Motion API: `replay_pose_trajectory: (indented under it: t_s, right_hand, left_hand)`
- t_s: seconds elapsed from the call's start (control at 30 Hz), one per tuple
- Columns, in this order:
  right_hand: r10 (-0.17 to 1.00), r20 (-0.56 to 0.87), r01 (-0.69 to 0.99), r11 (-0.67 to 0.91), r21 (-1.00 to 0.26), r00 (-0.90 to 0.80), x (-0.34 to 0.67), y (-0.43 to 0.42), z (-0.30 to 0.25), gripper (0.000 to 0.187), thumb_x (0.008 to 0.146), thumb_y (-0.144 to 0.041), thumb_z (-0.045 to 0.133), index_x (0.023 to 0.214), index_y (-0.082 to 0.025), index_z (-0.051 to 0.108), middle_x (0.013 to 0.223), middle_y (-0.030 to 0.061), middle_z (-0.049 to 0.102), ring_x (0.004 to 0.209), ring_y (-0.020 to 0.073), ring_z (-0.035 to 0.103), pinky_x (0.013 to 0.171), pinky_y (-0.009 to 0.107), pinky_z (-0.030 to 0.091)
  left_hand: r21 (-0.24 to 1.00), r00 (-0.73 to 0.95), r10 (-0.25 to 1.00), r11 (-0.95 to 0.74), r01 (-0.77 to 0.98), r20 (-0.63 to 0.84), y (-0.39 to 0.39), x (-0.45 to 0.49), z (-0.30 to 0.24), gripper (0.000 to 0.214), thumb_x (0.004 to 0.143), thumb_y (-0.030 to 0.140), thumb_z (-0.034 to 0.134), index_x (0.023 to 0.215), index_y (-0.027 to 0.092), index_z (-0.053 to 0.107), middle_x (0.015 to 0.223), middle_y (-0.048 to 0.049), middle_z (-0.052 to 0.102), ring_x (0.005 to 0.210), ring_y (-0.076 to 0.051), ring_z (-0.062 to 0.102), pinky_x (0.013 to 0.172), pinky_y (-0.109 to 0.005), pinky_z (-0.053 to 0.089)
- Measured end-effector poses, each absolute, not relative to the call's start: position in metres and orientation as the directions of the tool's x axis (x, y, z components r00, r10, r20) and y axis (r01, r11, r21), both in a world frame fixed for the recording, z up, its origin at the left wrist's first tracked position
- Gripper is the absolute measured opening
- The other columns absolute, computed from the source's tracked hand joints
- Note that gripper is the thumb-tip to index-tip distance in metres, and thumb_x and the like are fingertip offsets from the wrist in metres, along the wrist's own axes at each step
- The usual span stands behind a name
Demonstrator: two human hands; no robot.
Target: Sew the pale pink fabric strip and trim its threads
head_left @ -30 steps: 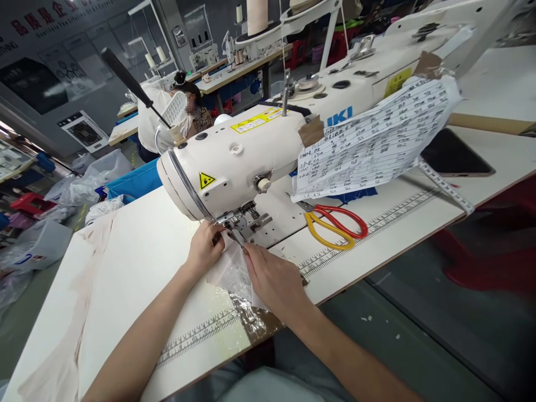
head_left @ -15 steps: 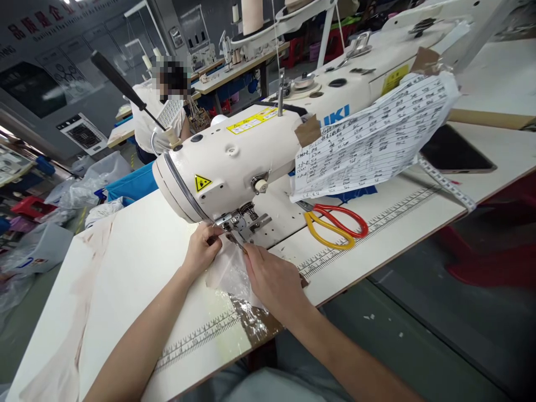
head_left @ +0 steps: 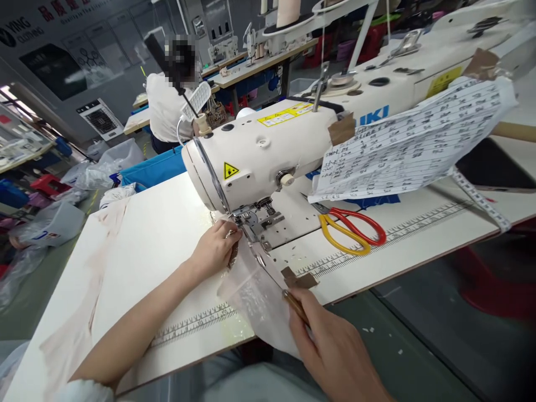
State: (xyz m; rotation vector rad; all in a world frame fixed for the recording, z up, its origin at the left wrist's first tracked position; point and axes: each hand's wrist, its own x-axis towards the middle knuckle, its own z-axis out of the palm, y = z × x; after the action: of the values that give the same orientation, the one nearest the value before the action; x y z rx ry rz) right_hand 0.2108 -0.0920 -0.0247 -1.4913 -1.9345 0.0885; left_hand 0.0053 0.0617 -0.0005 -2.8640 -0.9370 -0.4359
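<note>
My left hand sits closed at the presser foot of a white sewing machine, pinching the near edge of a sheer pale fabric. That fabric runs from the needle area toward me and hangs over the table edge. My right hand is at the table's front edge, closed on a thin tool with a brown handle. The tool's metal shaft points up toward the presser foot and lies across the fabric.
Red and yellow scissors lie right of the needle plate. A written sheet is taped to the machine, with a dark phone and a tape measure beyond. Pink cloth drapes the table's left end. Another person sits at a far table.
My right hand has drawn back from the presser foot to the table's front edge, with the thin tool in it. My left hand stays at the foot. The view shifted left.
</note>
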Motion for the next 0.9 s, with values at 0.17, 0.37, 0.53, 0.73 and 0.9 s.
replay_pose_trajectory:
  t_s: [0.17, 0.37, 0.53, 0.73, 0.9]
  right_hand:
    - [0.869, 0.468, 0.843, 0.368, -0.392, -0.162, 0.225, -0.110, -0.033, 0.022, 0.096, -0.016, 0.030, 0.101, -0.019, 0.051, 0.070, 0.0007, 0.070, 0.051, 0.0140, 0.068, 0.041, 0.021, 0.045]
    - [0.883, 0.438, 0.860, 0.347, -0.374, -0.165, 0.236, -0.108, -0.036, 0.022, 0.099, -0.020, 0.033, 0.111, -0.018, 0.052, 0.078, 0.0024, 0.072, 0.060, 0.0148, 0.071, 0.049, 0.021, 0.050]
    - [0.847, 0.503, 0.863, 0.377, -0.336, -0.174, 0.232, -0.105, -0.034, 0.026, 0.101, -0.022, 0.031, 0.110, -0.016, 0.055, 0.081, 0.0055, 0.074, 0.066, 0.0156, 0.073, 0.049, 0.021, 0.051]
    - [0.843, 0.503, 0.879, 0.373, -0.296, -0.189, 0.231, -0.103, -0.030, 0.028, 0.101, -0.021, 0.030, 0.106, -0.015, 0.057, 0.077, 0.0048, 0.074, 0.057, 0.0153, 0.070, 0.048, 0.022, 0.050]
    - [0.869, 0.454, 0.893, 0.350, -0.283, -0.197, 0.230, -0.098, -0.029, 0.025, 0.099, -0.017, 0.035, 0.111, -0.016, 0.057, 0.084, 0.0047, 0.075, 0.064, 0.0160, 0.072, 0.054, 0.023, 0.052]
  left_hand:
    - [-0.053, 0.674, 0.668, -0.697, 0.715, 0.316, 0.046, 0.022, -0.009, 0.030, 0.090, 0.010, 0.041, 0.106, 0.007, 0.066, 0.112, -0.0170, 0.063, 0.103, -0.029, 0.054, 0.083, -0.044, 0.057]
    - [0.015, 0.634, 0.694, -0.678, 0.735, 0.341, 0.032, 0.022, -0.016, 0.039, 0.087, 0.008, 0.041, 0.121, 0.006, 0.060, 0.123, -0.0146, 0.063, 0.112, -0.027, 0.057, 0.095, -0.042, 0.054]
    - [0.046, 0.635, 0.701, -0.683, 0.729, 0.324, 0.029, 0.016, -0.015, 0.039, 0.092, 0.011, 0.039, 0.124, 0.007, 0.060, 0.127, -0.0127, 0.063, 0.120, -0.026, 0.056, 0.100, -0.043, 0.050]
    - [0.051, 0.638, 0.695, -0.689, 0.723, 0.330, 0.032, 0.017, -0.017, 0.040, 0.090, 0.011, 0.041, 0.124, 0.008, 0.061, 0.126, -0.0135, 0.064, 0.118, -0.026, 0.057, 0.099, -0.046, 0.051]
    - [0.063, 0.616, 0.732, -0.657, 0.751, 0.292, 0.030, 0.020, -0.015, 0.042, 0.089, 0.013, 0.041, 0.126, 0.006, 0.059, 0.129, -0.0149, 0.061, 0.123, -0.028, 0.053, 0.102, -0.047, 0.047]
